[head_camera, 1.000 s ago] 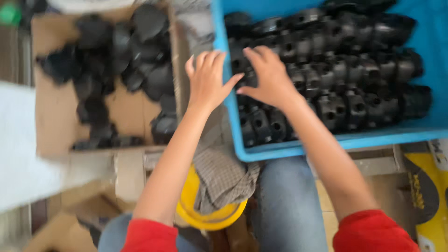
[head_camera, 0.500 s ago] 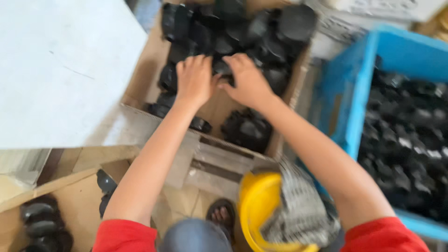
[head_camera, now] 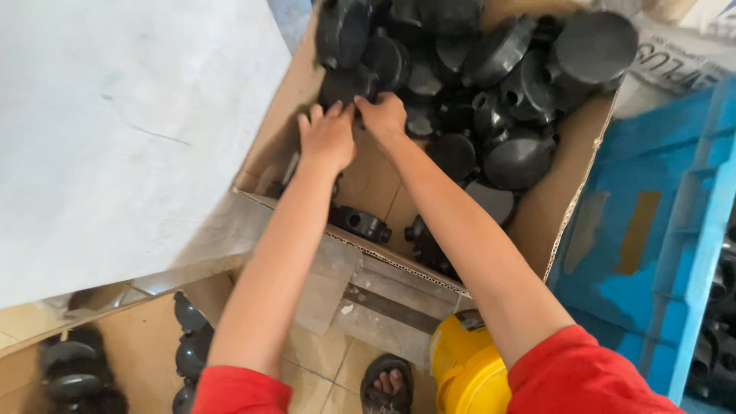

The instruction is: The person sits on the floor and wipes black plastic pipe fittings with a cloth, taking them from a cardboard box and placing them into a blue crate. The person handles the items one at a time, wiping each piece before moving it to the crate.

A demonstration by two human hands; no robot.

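Note:
Both my hands reach into a cardboard box (head_camera: 264, 165) that holds several black round plastic parts (head_camera: 521, 157). My left hand (head_camera: 328, 139) lies flat with its fingers apart, fingertips against a black part (head_camera: 345, 86) at the edge of the pile. Right beside it, my right hand (head_camera: 385, 116) has its fingers curled over the same cluster of black parts; what is under the palm is hidden. A black ring-shaped part (head_camera: 360, 224) lies on the box floor under my left forearm.
A blue plastic crate (head_camera: 675, 230) with more black parts stands at the right. A large white-grey board (head_camera: 123, 130) lies at the left. Below are a yellow round container (head_camera: 468, 372), a sandalled foot (head_camera: 387, 382) and further black parts (head_camera: 73, 372) on a low wooden surface.
My hands left the blue crate, swung left to the cardboard box and now press deeper into its pile of black parts. The camera view shifted left with them.

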